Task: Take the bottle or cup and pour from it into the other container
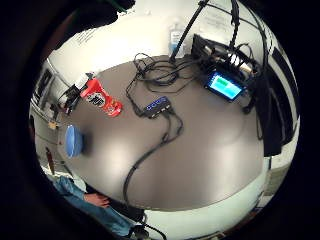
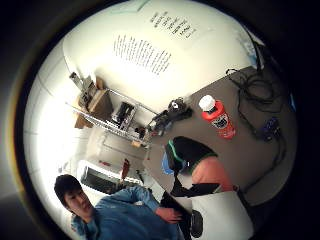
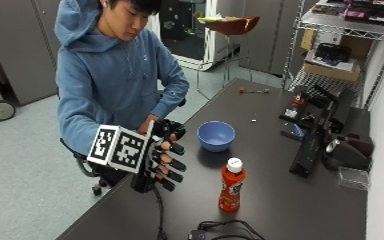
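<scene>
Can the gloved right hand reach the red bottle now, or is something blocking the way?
Probably yes. The gloved right hand is raised beside the red bottle, fingers straight, with only bare table between them.

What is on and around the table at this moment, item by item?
bottle: one, red with white cap, upright on the table, apart from the bowl.
bowl: one, blue, on the table near the person.
table: one, dark, bears everything.
cable hub: one, blue-black, amid black cables.
small screen: one, lit, on the table's far side.
wire shelf: one, metal, beyond the table.
hands: gloved right hand, fingers straight, over the table edge, holding nothing; bare hand behind it.
</scene>
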A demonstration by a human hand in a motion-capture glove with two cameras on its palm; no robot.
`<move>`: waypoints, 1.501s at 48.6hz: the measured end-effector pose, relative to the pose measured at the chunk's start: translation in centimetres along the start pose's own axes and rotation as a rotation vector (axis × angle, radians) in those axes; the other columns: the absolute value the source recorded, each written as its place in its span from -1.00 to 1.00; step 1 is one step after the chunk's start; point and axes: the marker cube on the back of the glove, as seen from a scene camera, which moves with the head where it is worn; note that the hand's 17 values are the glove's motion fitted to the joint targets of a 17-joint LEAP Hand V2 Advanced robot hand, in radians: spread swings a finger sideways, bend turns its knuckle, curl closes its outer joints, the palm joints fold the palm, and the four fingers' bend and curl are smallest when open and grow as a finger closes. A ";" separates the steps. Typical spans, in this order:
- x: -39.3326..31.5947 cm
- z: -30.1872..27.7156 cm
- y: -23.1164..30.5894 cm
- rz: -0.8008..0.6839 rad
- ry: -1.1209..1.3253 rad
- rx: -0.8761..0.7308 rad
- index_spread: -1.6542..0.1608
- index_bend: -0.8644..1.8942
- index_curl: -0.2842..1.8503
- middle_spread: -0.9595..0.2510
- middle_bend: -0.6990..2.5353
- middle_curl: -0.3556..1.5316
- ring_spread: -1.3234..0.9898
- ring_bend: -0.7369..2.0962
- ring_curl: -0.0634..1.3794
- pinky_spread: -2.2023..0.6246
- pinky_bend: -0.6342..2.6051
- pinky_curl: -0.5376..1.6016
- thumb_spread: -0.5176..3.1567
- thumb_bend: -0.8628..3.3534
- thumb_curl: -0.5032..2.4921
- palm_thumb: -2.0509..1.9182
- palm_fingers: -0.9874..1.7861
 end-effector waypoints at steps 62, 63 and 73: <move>0.8 22.4 -6.0 0.086 -0.704 0.040 0.56 -0.29 -0.60 0.79 -0.34 -0.22 0.23 -0.02 -0.47 0.72 -0.26 -0.19 -0.29 -0.58 -0.39 0.47 0.07; 0.7 22.4 -6.0 0.084 -0.701 0.041 0.59 -0.25 -0.58 0.75 -0.31 -0.21 0.20 -0.02 -0.47 0.71 -0.29 -0.20 -0.30 -0.57 -0.38 0.50 0.19; -0.5 22.4 -6.1 0.085 -0.680 0.012 0.67 -0.25 -0.48 0.60 -0.32 -0.17 0.08 -0.03 -0.40 0.60 -0.35 -0.20 -0.41 -0.58 -0.32 0.57 0.41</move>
